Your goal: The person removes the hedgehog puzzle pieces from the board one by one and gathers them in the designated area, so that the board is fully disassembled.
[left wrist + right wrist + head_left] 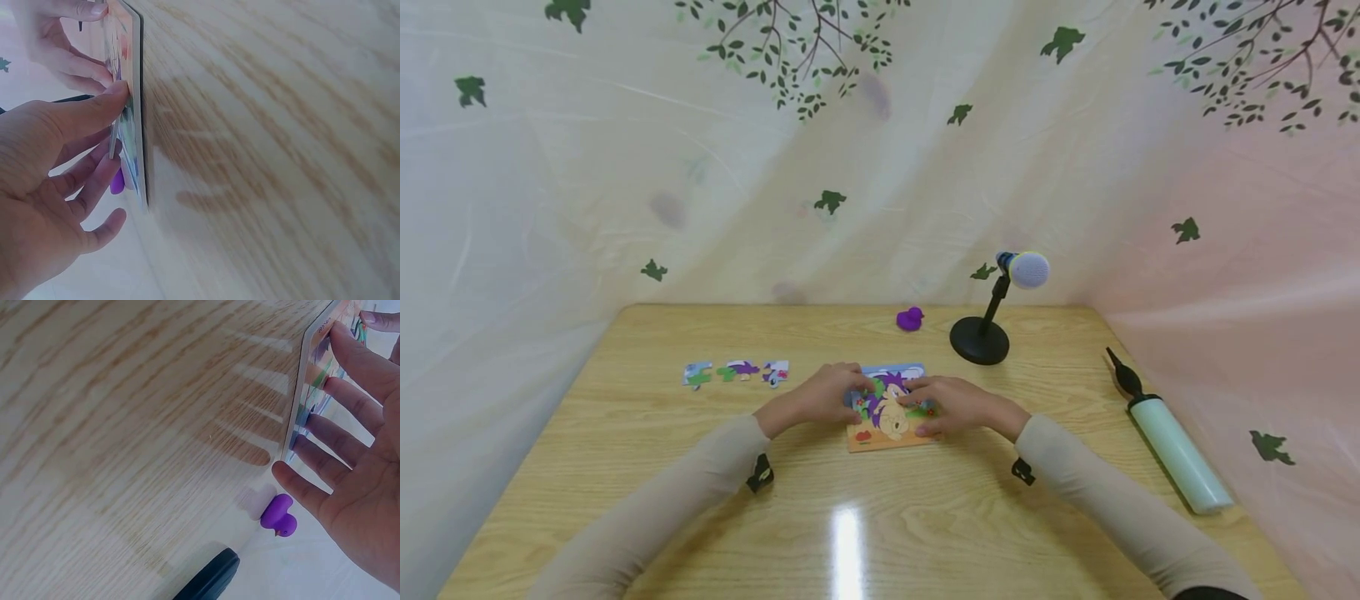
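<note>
A colourful picture puzzle board (886,427) lies flat on the wooden table (925,517), with both hands on it. My left hand (848,392) is at the board's left edge. In the left wrist view the left hand (107,128) pinches a thin puzzle piece (115,139) between thumb and fingers, tilted against the board (141,106). My right hand (922,405) rests on the board's right side. The right wrist view shows the right hand (312,422) with straight fingers spread on the board (302,394).
Three loose puzzle pieces (739,372) lie in a row to the left of the board. A purple toy duck (910,318) and a microphone on a round stand (981,337) are behind it. A white pump (1172,442) lies at the right edge.
</note>
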`<move>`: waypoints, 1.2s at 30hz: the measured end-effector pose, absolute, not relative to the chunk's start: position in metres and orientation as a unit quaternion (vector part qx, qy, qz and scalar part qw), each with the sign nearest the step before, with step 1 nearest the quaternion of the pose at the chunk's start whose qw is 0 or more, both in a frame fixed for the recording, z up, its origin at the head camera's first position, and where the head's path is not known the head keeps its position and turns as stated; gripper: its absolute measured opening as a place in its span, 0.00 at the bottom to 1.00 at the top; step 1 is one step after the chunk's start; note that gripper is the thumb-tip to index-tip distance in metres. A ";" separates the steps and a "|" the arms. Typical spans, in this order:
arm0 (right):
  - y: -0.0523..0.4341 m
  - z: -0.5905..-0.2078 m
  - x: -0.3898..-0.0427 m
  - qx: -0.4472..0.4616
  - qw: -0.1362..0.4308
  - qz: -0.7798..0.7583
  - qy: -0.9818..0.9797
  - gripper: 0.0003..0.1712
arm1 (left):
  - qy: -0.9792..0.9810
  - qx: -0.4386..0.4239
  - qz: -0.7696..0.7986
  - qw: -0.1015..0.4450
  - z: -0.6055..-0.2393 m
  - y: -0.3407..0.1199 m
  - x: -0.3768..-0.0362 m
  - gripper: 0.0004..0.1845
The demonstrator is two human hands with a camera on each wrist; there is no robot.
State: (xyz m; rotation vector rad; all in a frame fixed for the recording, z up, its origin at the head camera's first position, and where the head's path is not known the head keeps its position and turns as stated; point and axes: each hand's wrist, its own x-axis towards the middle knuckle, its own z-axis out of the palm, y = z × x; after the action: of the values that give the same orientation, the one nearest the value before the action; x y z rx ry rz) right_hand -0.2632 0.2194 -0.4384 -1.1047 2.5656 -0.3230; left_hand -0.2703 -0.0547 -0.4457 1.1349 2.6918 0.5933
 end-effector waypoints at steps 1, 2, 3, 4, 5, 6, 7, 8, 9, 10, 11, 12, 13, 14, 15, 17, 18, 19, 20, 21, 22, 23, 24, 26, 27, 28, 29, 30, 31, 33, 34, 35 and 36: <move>0.219 -0.439 -0.263 -0.387 0.164 -0.114 0.900 0.32 | 0.900 0.380 0.198 0.080 -0.446 -0.055 -0.270 0.27; 0.219 -0.439 -0.263 -0.387 0.164 -0.113 0.900 0.32 | 0.900 0.380 0.199 0.080 -0.446 -0.054 -0.270 0.27; 0.219 -0.439 -0.264 -0.388 0.165 -0.113 0.900 0.32 | 0.899 0.381 0.200 0.080 -0.446 -0.054 -0.270 0.27; 0.219 -0.439 -0.264 -0.388 0.164 -0.112 0.900 0.32 | 0.899 0.381 0.201 0.080 -0.446 -0.054 -0.270 0.27; 0.219 -0.439 -0.264 -0.389 0.164 -0.112 0.900 0.32 | 0.898 0.382 0.203 0.079 -0.446 -0.055 -0.270 0.26; 0.220 -0.439 -0.264 -0.390 0.164 -0.112 0.899 0.32 | 0.898 0.383 0.204 0.077 -0.446 -0.055 -0.270 0.26; 0.220 -0.440 -0.264 -0.390 0.164 -0.113 0.899 0.32 | 0.897 0.384 0.205 0.075 -0.447 -0.055 -0.270 0.26; 0.220 -0.440 -0.264 -0.391 0.164 -0.113 0.899 0.32 | 0.896 0.386 0.207 0.072 -0.447 -0.055 -0.270 0.26; 0.220 -0.440 -0.264 -0.391 0.164 -0.113 0.898 0.32 | 0.895 0.389 0.207 0.068 -0.448 -0.056 -0.270 0.26; 0.220 -0.440 -0.264 -0.391 0.165 -0.114 0.898 0.32 | 0.895 0.392 0.206 0.063 -0.448 -0.056 -0.270 0.26; 0.220 -0.441 -0.265 -0.391 0.165 -0.114 0.898 0.32 | 0.894 0.395 0.205 0.059 -0.449 -0.057 -0.269 0.25; 0.220 -0.441 -0.265 -0.391 0.166 -0.115 0.898 0.33 | 0.894 0.397 0.202 0.053 -0.450 -0.057 -0.269 0.25; 0.221 -0.441 -0.265 -0.391 0.166 -0.114 0.898 0.33 | 0.894 0.399 0.198 0.048 -0.451 -0.058 -0.269 0.25; 0.221 -0.442 -0.265 -0.391 0.166 -0.113 0.898 0.33 | 0.894 0.401 0.194 0.044 -0.452 -0.058 -0.269 0.25; 0.221 -0.442 -0.265 -0.391 0.166 -0.113 0.898 0.33 | 0.895 0.402 0.190 0.040 -0.453 -0.059 -0.269 0.25; 0.221 -0.442 -0.265 -0.391 0.166 -0.112 0.898 0.33 | 0.895 0.403 0.186 0.034 -0.454 -0.060 -0.269 0.25; 0.221 -0.443 -0.265 -0.391 0.165 -0.113 0.898 0.33 | 0.896 0.404 0.183 0.031 -0.454 -0.060 -0.268 0.25; 0.221 -0.443 -0.265 -0.391 0.165 -0.113 0.898 0.33 | 0.895 0.407 0.180 0.026 -0.454 -0.061 -0.268 0.25; 0.221 -0.443 -0.265 -0.390 0.166 -0.114 0.899 0.33 | 0.895 0.409 0.178 0.021 -0.454 -0.061 -0.268 0.24; 0.221 -0.443 -0.265 -0.389 0.166 -0.115 0.899 0.33 | 0.894 0.411 0.176 0.017 -0.454 -0.062 -0.268 0.24; 0.221 -0.443 -0.265 -0.389 0.167 -0.115 0.899 0.33 | 0.894 0.413 0.173 0.012 -0.454 -0.062 -0.267 0.24; 0.221 -0.443 -0.265 -0.388 0.167 -0.115 0.899 0.33 | 0.894 0.414 0.170 0.009 -0.454 -0.062 -0.267 0.24; 0.221 -0.443 -0.265 -0.388 0.167 -0.116 0.899 0.33 | 0.894 0.414 0.169 0.007 -0.454 -0.063 -0.267 0.24; 0.221 -0.443 -0.265 -0.387 0.167 -0.116 0.899 0.33 | 0.896 0.413 0.164 0.003 -0.454 -0.065 -0.267 0.24; 0.221 -0.443 -0.264 -0.387 0.167 -0.116 0.899 0.33 | 0.897 0.412 0.162 0.001 -0.453 -0.066 -0.267 0.24; 0.221 -0.443 -0.264 -0.387 0.167 -0.116 0.899 0.33 | 0.899 0.410 0.157 -0.001 -0.453 -0.067 -0.266 0.24; 0.221 -0.442 -0.264 -0.387 0.166 -0.117 0.899 0.33 | 0.901 0.406 0.156 -0.001 -0.453 -0.069 -0.266 0.24; 0.222 -0.442 -0.264 -0.388 0.166 -0.116 0.899 0.33 | 0.903 0.402 0.153 -0.002 -0.452 -0.071 -0.266 0.24; 0.222 -0.442 -0.264 -0.388 0.164 -0.115 0.899 0.33 | 0.905 0.398 0.151 -0.003 -0.452 -0.073 -0.266 0.24; 0.222 -0.442 -0.264 -0.389 0.163 -0.115 0.900 0.33 | 0.909 0.390 0.150 -0.001 -0.451 -0.078 -0.265 0.24; 0.222 -0.442 -0.264 -0.389 0.162 -0.115 0.899 0.33 | 0.910 0.386 0.150 0.000 -0.450 -0.082 -0.265 0.24; 0.222 -0.442 -0.264 -0.389 0.162 -0.116 0.899 0.33 | 0.911 0.383 0.152 0.002 -0.449 -0.085 -0.264 0.24; 0.222 -0.442 -0.264 -0.391 0.160 -0.116 0.899 0.33 | 0.912 0.381 0.152 0.001 -0.448 -0.089 -0.264 0.24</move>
State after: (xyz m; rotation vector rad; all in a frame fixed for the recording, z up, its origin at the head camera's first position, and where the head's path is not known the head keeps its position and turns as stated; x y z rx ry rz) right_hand -0.2643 0.2216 -0.4416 -1.1181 2.5680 -0.3302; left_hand -0.2636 -0.0895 -0.4480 1.1961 2.8640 0.4767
